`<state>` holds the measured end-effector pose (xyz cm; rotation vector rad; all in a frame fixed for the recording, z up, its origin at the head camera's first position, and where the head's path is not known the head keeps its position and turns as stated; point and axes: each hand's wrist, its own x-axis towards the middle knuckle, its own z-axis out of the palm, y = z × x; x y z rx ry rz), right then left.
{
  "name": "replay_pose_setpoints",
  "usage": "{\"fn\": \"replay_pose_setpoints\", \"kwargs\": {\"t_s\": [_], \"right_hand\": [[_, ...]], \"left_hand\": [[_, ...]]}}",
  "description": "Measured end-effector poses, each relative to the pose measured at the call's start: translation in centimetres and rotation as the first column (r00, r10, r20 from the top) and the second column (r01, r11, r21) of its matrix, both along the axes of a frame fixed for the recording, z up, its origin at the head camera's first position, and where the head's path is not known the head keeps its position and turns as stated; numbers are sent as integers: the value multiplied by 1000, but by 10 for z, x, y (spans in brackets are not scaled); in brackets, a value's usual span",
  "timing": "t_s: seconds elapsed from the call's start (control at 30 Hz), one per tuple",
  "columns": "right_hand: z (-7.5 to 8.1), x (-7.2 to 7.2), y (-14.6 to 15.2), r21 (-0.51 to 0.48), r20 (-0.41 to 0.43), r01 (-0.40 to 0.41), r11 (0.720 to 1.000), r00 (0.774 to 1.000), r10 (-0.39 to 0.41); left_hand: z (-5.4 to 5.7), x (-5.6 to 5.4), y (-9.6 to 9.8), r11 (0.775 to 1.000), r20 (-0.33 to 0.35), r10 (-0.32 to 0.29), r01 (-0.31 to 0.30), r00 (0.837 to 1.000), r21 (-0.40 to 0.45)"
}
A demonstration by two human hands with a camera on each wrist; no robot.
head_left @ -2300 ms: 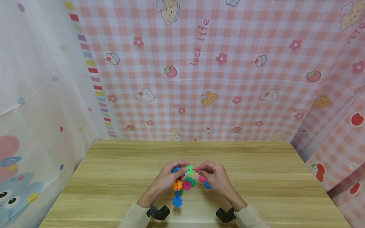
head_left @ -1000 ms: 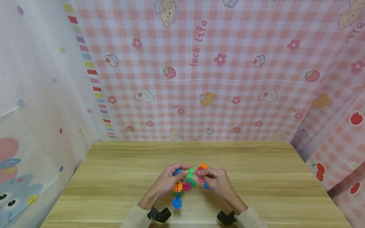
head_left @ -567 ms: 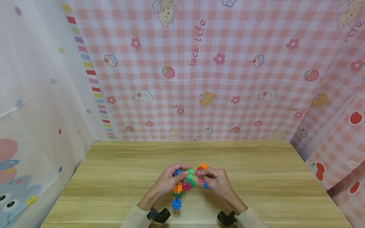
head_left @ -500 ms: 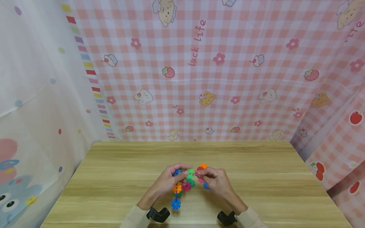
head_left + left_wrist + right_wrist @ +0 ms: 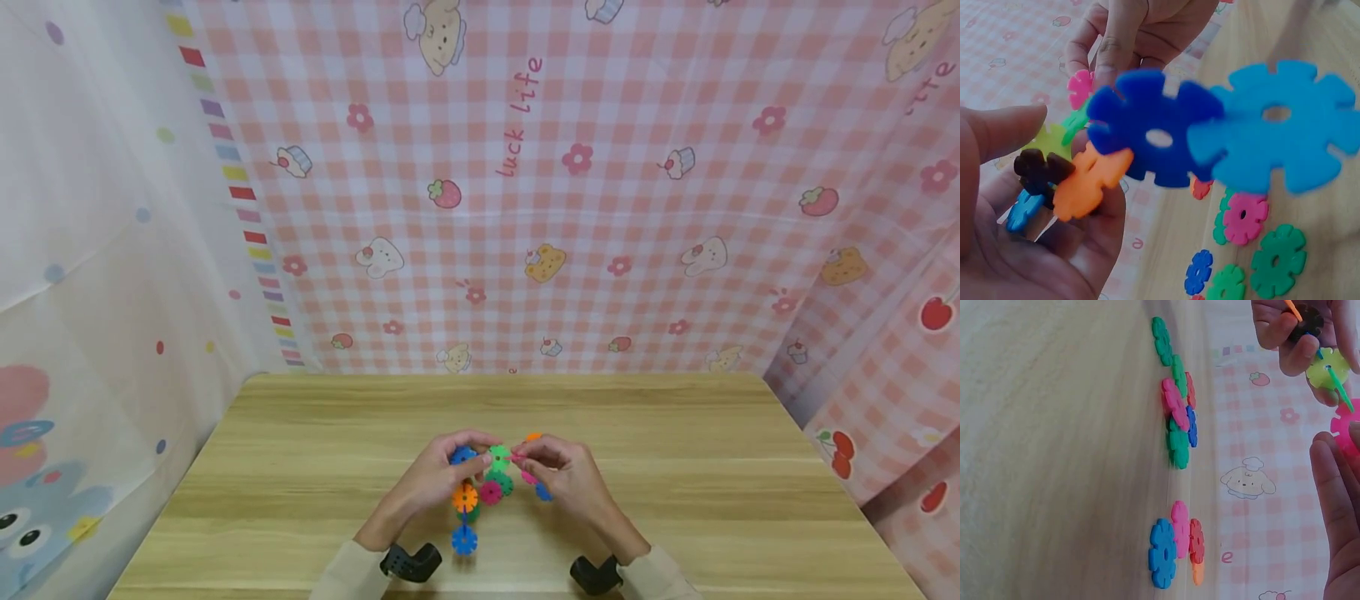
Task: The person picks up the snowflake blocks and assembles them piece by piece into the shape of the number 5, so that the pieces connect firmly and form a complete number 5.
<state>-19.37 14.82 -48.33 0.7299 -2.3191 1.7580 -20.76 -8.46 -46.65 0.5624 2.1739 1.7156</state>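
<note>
My left hand (image 5: pixel 438 471) holds a chain of slotted plastic snowflake discs. In the left wrist view it runs from a light blue disc (image 5: pixel 1310 147) through a dark blue disc (image 5: pixel 1125 119), an orange disc (image 5: pixel 1088 190) and a black disc (image 5: pixel 1041 167) to a yellow-green disc (image 5: pixel 1052 137) and a green disc (image 5: pixel 1075 125). Another blue disc (image 5: pixel 1022 209) sits by the left fingers. A pink disc (image 5: pixel 1344 428) is pinched by my right hand (image 5: pixel 564 467), its edge against the green disc's end. How deep their slots interlock cannot be told.
Loose discs lie on the wooden table (image 5: pixel 300 500) below the hands. One group includes a dark green disc (image 5: pixel 1179 447) and a magenta disc (image 5: pixel 1175 403). The other has a blue disc (image 5: pixel 1161 553), a pink one and a red disc (image 5: pixel 1196 540). A checked cloth (image 5: pixel 637 208) hangs behind.
The hands are slightly lower and closer to the body than at first. The pink disc stays against the green one throughout. The chain's hanging blue end has shifted slightly downward.
</note>
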Motion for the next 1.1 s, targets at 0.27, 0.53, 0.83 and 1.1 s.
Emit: {"fn": "replay_pose_setpoints", "kwargs": {"t_s": [0.27,0.53,0.83,1.1], "right_hand": [[0,-3,6,34,187,51,998,981,-57],[-8,-9,22,71,285,113,991,950,-129],[-16,-11,35,175,306,133,975,934,-182],[-25,-12,45,234,386,48,971,912,-138]], "left_hand": [[2,-3,-8,1000,-24,8,-8,1000,-2],[2,-7,-19,999,-37,27,-28,999,-30],[3,-13,-30,999,-22,21,-21,1000,-30],[3,-16,-38,998,-22,34,-35,999,-49]]}}
